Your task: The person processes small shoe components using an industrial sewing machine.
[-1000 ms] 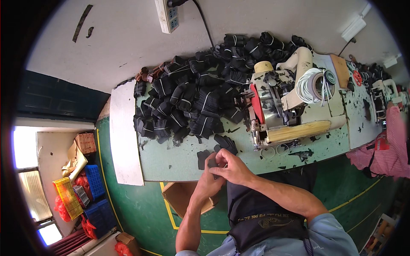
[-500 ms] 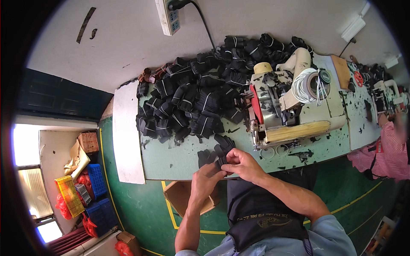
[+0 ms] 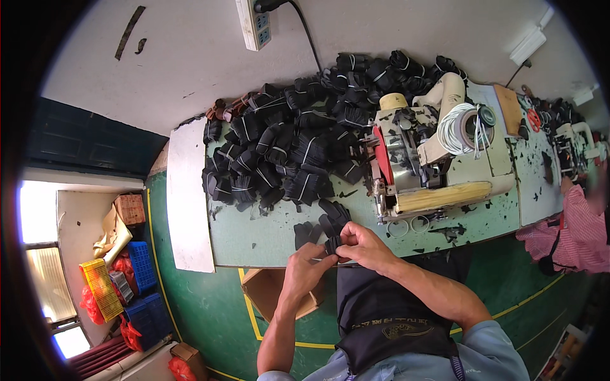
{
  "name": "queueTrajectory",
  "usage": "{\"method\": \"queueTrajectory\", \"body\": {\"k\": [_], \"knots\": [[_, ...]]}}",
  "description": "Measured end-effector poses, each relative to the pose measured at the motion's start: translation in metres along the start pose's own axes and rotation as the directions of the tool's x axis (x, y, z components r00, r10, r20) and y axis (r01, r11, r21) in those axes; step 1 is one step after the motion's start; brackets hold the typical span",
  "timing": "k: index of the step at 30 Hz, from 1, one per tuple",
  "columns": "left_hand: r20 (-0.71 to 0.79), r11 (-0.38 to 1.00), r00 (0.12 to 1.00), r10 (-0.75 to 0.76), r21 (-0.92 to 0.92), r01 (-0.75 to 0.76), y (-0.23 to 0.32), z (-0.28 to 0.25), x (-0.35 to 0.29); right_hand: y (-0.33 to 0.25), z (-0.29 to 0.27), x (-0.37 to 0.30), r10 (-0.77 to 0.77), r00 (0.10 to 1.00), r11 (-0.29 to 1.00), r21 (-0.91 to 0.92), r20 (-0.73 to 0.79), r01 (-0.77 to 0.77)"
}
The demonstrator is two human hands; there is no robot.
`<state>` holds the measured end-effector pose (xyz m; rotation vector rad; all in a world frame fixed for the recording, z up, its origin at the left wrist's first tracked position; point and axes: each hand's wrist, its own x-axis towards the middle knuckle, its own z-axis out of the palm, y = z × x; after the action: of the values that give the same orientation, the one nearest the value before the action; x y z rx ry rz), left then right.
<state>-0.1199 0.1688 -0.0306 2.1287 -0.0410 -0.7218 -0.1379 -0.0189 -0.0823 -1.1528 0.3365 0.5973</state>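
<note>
At surface (image 3: pixel 267 235) edge: left hand (image 3: pixel 309 270) and right hand (image 3: pixel 363 244) together, both pinched on one black bundle (image 3: pixel 333 245). Just beyond hands: loose black pieces (image 3: pixel 318 225). Farther beyond: heap of tied black bundles (image 3: pixel 286 152). Beyond right hand: sewing machine (image 3: pixel 432 159).

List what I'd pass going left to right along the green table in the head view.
White board → pile of black bundles → black pieces held by both hands → sewing machine → white cord spool → brown pad → red-checked sleeve of another person.
</note>
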Motion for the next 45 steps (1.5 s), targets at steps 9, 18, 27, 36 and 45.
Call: {"method": "queueTrajectory", "body": {"k": [9, 18, 27, 36, 45], "knots": [[-0.069, 0.993, 0.991, 0.114, 0.018, -0.113, -0.021, 0.012, 0.002, 0.004, 0.001, 0.002, -0.008, 0.998, 0.991, -0.134, -0.064, 0.0], [-0.076, 0.983, 0.985, 0.154, 0.115, -0.145, -0.019, 0.018, 0.005, 0.017, -0.003, 0.004, -0.139, 0.983, 0.927, -0.365, -0.121, 0.086], [-0.035, 0.981, 0.993, 0.114, 0.164, -0.107, -0.011, 0.014, 0.002, 0.014, 0.0, 0.002, -0.096, 0.99, 0.943, -0.329, -0.108, 0.056], [-0.092, 0.999, 0.996, 0.012, -0.04, -0.016, -0.001, 0.021, 0.001, 0.012, 0.002, -0.002, -0.203, 0.956, 0.884, -0.461, -0.211, 0.085], [-0.246, 0.924, 0.932, 0.267, 0.34, -0.175, -0.009, 0.045, 0.002, 0.011, 0.0, -0.008, -0.021, 0.997, 0.981, -0.193, -0.068, 0.008]]}}
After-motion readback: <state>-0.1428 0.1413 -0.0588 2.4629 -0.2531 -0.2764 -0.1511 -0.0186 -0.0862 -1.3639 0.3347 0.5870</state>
